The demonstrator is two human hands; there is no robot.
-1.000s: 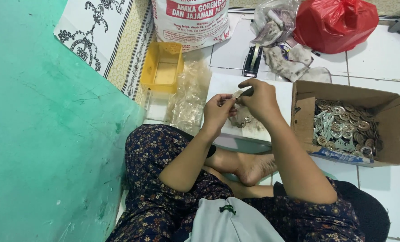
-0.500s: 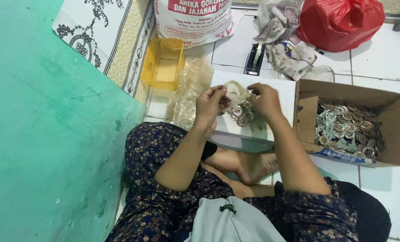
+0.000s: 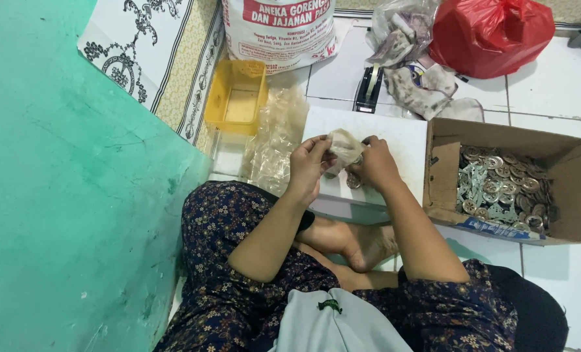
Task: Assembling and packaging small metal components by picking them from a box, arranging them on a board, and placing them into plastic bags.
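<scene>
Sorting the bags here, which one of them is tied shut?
The red plastic bag at the far right, knotted at its top; the small clear bag is open between both hands.

Yellow tray (image 3: 238,98), red bag (image 3: 492,36)

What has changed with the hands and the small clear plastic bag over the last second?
Both hands, left hand and right hand, have kept hold of the small clear plastic bag and drawn slightly back toward the body over the white board; the bag now bulges upward between the fingers. The brown cardboard box of round silver pieces, yellow plastic tray and red plastic bag stayed put.
</scene>
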